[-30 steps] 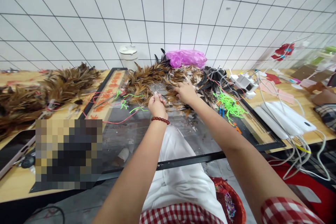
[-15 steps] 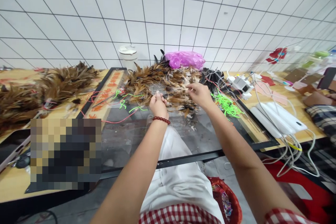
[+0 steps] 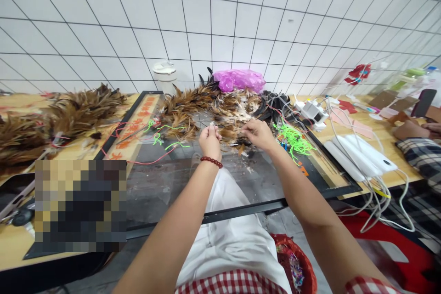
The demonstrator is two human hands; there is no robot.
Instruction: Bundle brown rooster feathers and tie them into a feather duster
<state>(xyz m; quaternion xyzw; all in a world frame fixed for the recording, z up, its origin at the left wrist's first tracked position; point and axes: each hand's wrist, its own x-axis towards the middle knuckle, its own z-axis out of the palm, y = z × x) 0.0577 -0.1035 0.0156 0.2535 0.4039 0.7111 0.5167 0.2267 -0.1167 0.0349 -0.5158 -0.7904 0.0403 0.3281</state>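
Brown feathers (image 3: 227, 109) lay heaped on the dark-framed, see-through surface (image 3: 155, 188), just beyond my hands, in the head view. My left hand (image 3: 210, 141) was closed, fingertips pinching a small whitish thing (image 3: 212, 125) I couldn't make out. My right hand (image 3: 257, 134) was at the heap's near edge, thumb and forefinger nearly together; whether they gripped a feather, I couldn't tell. A pink plastic bag (image 3: 239, 80) lay behind, bright green cords (image 3: 294, 141) to the right.

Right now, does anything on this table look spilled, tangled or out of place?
Yes: pale scraps litter the clear tabletop near the right hand, like a spill, and the green strings to its right lie in a tangled heap. No damage stands out.
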